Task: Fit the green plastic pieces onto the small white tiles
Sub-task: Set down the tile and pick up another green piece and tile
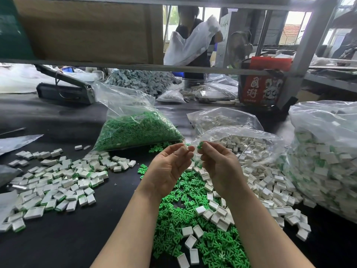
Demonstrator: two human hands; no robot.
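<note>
A small white rectangular plastic tile (185,149) and a small green plastic piece (200,145) are held up, slightly apart, above the loose heap of green plastic pieces (195,219).

The tile is pinched between thumb and curled fingertips of the left hand (170,169); the green piece is pinched at the fingertips of the right hand (220,167). Left of the heap, a spread of fitted white tiles (56,182) is seen on the black table (81,238); behind the heap, a clear bag of green pieces (135,128).
</note>
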